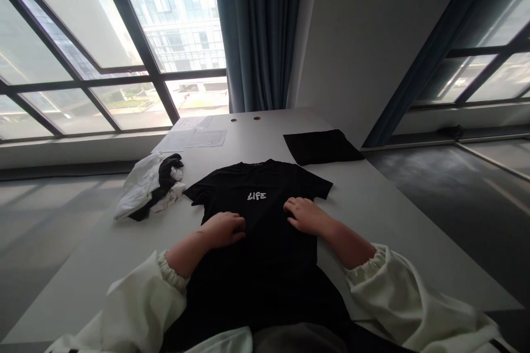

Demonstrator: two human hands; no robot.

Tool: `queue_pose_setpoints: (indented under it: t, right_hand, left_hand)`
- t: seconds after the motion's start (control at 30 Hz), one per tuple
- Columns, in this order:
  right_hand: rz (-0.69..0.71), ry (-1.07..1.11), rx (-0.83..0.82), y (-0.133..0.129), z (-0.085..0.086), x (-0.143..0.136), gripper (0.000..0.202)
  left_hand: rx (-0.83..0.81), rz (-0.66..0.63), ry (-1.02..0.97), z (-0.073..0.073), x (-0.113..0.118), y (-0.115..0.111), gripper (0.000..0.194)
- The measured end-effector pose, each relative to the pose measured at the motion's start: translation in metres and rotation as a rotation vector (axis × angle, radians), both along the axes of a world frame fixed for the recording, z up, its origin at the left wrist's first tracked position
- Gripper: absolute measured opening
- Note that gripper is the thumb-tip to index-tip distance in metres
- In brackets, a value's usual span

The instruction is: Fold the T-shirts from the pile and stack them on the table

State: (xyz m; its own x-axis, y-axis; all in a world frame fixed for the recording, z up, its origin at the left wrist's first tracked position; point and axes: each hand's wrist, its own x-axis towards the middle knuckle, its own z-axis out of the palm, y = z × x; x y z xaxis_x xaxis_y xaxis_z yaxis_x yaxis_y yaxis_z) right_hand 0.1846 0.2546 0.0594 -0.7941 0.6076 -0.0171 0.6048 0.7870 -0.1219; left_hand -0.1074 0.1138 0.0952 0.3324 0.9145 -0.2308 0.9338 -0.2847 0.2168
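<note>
A black T-shirt (260,220) with white lettering on its chest lies spread on the white table (414,253), its collar toward the far side. My left hand (226,229) rests on the left part of the shirt, fingers bent and thumb apart from them. On the right part, just below the sleeve, my right hand (304,215) touches the cloth with its fingers curved and spread. Neither hand has visible cloth gathered in it. The shirt's lower end merges with dark cloth close to my body, so its hem is hard to make out.
A rumpled pile of white and black clothes (143,185) lies at the left edge. A folded black cloth (323,147) lies at the back right. Paper sheets (206,138) lie at the back left. Two round holes are near the far edge, before a blue curtain (259,33).
</note>
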Motion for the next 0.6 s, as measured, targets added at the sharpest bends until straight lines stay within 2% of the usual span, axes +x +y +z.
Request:
queue_pose_setpoints:
  t: [0.1,0.2,0.27,0.4,0.5,0.6]
  right_hand:
    - [-0.022,0.079,0.018,0.025,0.006,-0.034,0.030]
    - [-0.097,0.062,-0.018,0.042,-0.006,-0.065,0.049]
    - [-0.095,0.020,-0.049,0.045,-0.020,-0.073,0.058]
    - [-0.080,-0.006,-0.071,0.041,-0.040,-0.069,0.064]
    - [-0.127,-0.031,-0.102,0.042,-0.038,-0.071,0.065]
    - [-0.200,-0.068,-0.166,0.052,-0.031,-0.086,0.066]
  left_hand:
    - [0.174,0.162,0.119,-0.002,0.011,0.053,0.026]
    - [0.231,0.288,0.150,-0.017,0.028,0.088,0.047]
    - [0.239,0.319,0.141,-0.032,0.034,0.094,0.055]
    - [0.284,0.400,0.083,-0.061,0.031,0.085,0.057]
    - [0.268,0.503,0.070,-0.071,0.025,0.087,0.063]
    - [0.203,0.494,0.069,-0.073,0.024,0.107,0.066]
